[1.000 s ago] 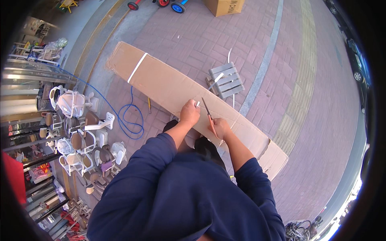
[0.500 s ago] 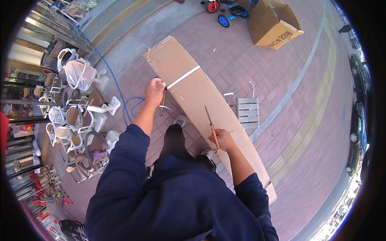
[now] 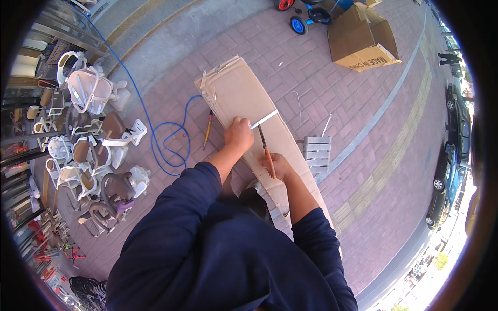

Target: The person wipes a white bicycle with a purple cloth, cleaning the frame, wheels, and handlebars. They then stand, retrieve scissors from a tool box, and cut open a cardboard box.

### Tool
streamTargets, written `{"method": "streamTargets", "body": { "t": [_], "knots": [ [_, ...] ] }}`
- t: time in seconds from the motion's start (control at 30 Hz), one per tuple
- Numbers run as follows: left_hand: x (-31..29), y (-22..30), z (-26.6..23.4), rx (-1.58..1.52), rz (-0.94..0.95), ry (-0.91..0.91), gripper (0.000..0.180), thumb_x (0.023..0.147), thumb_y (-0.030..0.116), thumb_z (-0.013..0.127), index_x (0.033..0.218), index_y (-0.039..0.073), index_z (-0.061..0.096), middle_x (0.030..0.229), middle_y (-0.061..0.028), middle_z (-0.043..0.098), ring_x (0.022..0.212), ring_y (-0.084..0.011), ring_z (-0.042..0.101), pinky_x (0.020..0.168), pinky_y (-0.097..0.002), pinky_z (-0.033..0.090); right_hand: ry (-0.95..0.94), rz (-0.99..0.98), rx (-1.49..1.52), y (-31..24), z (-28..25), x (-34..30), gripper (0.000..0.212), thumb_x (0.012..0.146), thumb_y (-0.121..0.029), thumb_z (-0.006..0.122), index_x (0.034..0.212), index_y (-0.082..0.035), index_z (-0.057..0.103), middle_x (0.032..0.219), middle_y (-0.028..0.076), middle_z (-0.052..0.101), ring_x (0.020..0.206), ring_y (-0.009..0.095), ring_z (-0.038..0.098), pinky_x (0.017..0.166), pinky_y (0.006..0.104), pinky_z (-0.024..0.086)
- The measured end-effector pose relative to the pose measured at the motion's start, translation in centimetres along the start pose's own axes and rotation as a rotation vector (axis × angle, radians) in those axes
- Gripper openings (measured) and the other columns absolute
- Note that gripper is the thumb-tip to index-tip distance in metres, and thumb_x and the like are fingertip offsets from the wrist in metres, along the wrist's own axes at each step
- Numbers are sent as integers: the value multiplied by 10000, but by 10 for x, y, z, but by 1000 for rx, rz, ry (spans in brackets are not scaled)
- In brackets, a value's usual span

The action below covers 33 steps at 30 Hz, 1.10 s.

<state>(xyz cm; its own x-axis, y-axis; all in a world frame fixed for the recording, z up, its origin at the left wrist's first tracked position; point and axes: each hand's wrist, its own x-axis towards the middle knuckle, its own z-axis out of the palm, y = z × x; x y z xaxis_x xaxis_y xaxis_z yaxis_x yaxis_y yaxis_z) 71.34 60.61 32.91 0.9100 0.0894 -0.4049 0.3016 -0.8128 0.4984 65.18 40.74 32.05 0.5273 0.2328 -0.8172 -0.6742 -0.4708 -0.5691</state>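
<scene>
A long flat cardboard box (image 3: pixel 236 83) lies in front of me, with a white packing strap (image 3: pixel 267 117) around its width. My left hand (image 3: pixel 239 134) is closed at the box's near left edge, gripping the strap's end. In my right hand (image 3: pixel 275 167) is a slim tool with an orange handle and a thin dark blade (image 3: pixel 262 136); its exact kind cannot be made out. The blade tip points up at the strap, close to my left hand, and appears to touch or nearly touch it. My right hand rests over the box.
Several child seats (image 3: pixel 93 90) crowd the left by the shopfront. A blue hose (image 3: pixel 154 136) and a yellow-handled tool (image 3: pixel 208 132) lie on the paving. A small grey stool (image 3: pixel 317 154) stands right of the box; beyond are an open carton (image 3: pixel 358 36) and a tricycle (image 3: pixel 306 20).
My left hand has moved right and down, closing at the strap. The tool in my right hand has come up to the strap. My view has shifted, and I lean further over the box.
</scene>
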Motion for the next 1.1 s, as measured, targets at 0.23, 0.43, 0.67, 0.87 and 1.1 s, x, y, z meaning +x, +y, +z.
{"method": "streamTargets", "body": {
  "t": [0.23,0.43,0.67,0.87,1.1],
  "knots": [
    [3,-6,-3,62,95,-28,138,931,179,640,1019,72,638,1125,-153,653,1011,-365,685,845,-479,567,83,-124,-172,-21,5,9,305,825,-305,714,779,-5,681,638,107,611,598,197,602,583,377,486],
    [7,-16,5,20,178,14,141,939,183,614,1011,63,625,1089,-167,668,983,-385,685,842,-494,557,216,-265,-561,8,3,27,352,825,-345,690,763,0,673,658,191,637,624,304,661,602,390,510],
    [-21,-104,-13,-402,-182,163,229,931,200,609,1053,6,606,1054,-264,702,976,-479,657,841,-504,524,287,-103,-382,5,12,-52,370,818,-359,707,757,3,665,669,205,641,640,320,655,641,428,517],
    [-86,-168,22,248,-265,526,524,902,203,655,1361,-31,558,1245,-252,669,1202,-395,633,1039,-419,486,323,-82,-332,79,25,-119,329,830,-327,698,797,-2,660,704,210,660,673,346,678,663,448,521],
    [-136,-48,104,-586,-66,34,622,910,78,594,1484,-93,422,1417,-258,590,1332,-319,578,1069,-354,465,833,-100,-434,166,5,-169,311,901,-300,679,1030,-19,644,852,199,702,825,411,702,746,496,544]
  ]
}}
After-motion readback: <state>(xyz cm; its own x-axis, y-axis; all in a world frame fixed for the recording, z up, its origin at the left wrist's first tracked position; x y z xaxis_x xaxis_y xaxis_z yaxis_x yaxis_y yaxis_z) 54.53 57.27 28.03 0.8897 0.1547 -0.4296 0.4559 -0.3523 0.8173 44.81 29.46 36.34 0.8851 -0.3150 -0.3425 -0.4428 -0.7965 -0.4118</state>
